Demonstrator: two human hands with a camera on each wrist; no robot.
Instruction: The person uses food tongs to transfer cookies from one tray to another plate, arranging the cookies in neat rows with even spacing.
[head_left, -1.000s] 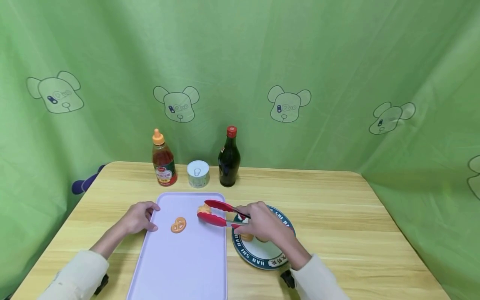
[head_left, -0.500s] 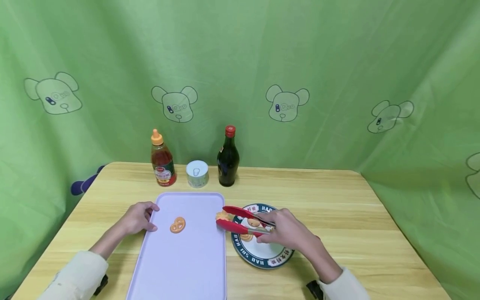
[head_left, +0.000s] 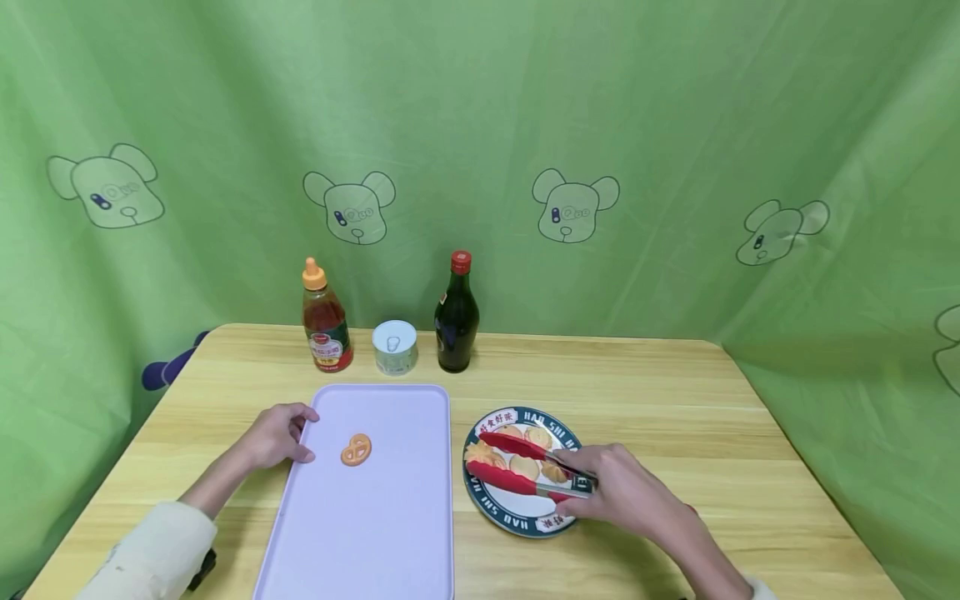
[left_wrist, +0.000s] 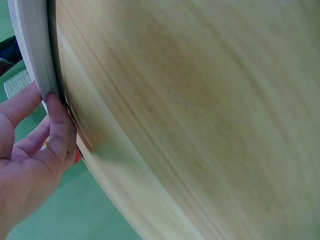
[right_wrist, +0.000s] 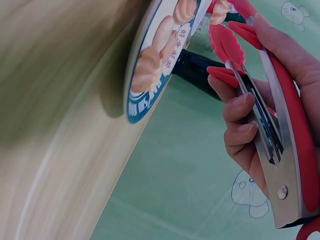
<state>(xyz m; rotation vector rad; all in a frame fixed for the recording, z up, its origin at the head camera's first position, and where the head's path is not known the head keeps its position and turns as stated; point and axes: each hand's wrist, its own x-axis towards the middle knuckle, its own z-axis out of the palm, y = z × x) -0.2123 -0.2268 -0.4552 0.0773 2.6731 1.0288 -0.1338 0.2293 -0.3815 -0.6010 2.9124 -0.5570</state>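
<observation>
My right hand point(head_left: 622, 487) grips red-tipped metal tongs point(head_left: 501, 477), seen up close as tongs point(right_wrist: 301, 135) in the right wrist view. Between the tong tips is a ruffled, golden cookie point(head_left: 480, 452), over the left part of a round plate point(head_left: 491, 507) with a dark green lettered rim. Several cookies point(head_left: 538, 437) lie on that plate, partly hidden by the tongs. My left hand point(head_left: 276, 437) pinches the left edge of a lilac tray point(head_left: 375, 533); the left wrist view shows thumb and fingers at the tray rim point(left_wrist: 39, 55). One pretzel cookie point(head_left: 356, 450) lies on the tray.
Behind the tray stand a sauce bottle point(head_left: 327, 329) with an orange cap, a pull-tab can point(head_left: 394, 347) and a dark bottle point(head_left: 457, 321) with a red cap. A green curtain point(head_left: 480, 125) hangs behind the wooden table point(head_left: 675, 400).
The right hand has moved right with the tongs, carrying the ruffled cookie from above the tray to above the plate. The left hand stays at the tray's edge.
</observation>
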